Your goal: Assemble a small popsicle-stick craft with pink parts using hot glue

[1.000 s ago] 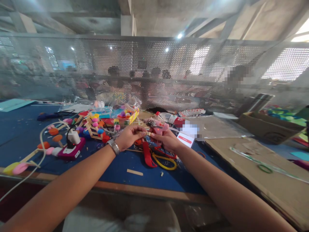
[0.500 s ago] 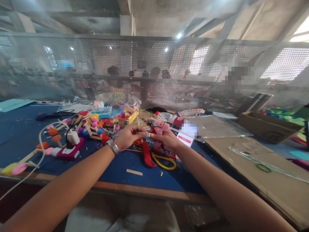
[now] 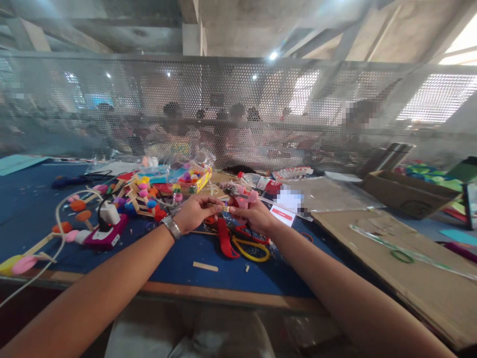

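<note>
Near the middle of the table, my left hand (image 3: 192,214) is closed in a pinch on a small wooden craft stick (image 3: 225,209). My right hand (image 3: 255,215) meets it from the other side, its thumb against the stick's end. A pink glue gun (image 3: 243,199) with a small red light is in the curl of my right hand; its grip is largely hidden by the fingers. Just below the hands lie a red handle (image 3: 224,238) and a yellow looped handle (image 3: 253,251), perhaps of scissors. A loose craft stick (image 3: 205,266) rests closer to the front edge.
Left are stick-and-pompom pieces (image 3: 143,196), a purple power block (image 3: 108,236) with a white charger, and a trailing white cable (image 3: 58,214). Behind stand a red-labelled bottle (image 3: 268,185) and a lit phone (image 3: 283,214). Cardboard (image 3: 346,248) and a cardboard box (image 3: 408,194) are right.
The whole view has shifted slightly, so things appear a little farther left. Both hands keep the same pose around the stick.
</note>
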The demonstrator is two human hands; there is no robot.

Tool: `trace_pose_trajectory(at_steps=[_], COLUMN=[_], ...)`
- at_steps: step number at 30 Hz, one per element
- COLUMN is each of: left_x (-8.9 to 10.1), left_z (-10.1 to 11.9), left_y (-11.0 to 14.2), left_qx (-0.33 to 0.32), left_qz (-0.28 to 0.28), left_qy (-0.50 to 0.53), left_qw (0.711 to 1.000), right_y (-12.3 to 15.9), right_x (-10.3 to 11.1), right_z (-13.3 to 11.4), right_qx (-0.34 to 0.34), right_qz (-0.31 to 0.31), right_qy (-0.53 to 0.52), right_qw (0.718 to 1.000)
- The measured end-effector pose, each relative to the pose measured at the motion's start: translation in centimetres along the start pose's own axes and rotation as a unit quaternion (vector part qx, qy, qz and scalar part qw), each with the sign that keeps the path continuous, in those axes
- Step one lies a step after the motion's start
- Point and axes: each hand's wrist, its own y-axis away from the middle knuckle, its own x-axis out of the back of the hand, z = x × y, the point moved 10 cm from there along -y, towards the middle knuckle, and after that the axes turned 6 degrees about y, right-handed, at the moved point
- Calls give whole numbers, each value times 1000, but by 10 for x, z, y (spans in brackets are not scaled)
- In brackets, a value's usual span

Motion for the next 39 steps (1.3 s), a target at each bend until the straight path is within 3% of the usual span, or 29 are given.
trace_pose_trajectory(at_steps=[39], left_x=[5], left_z=[-3], left_y=[-1], left_qx=[-4], left_qz=[11], left_qy=[-29], left_qw=[1000], right_y=[1], right_x=[-4], right_z=[-4], right_qx=[-4], right_qz=[0], right_qy=[11], right_qw=[1000])
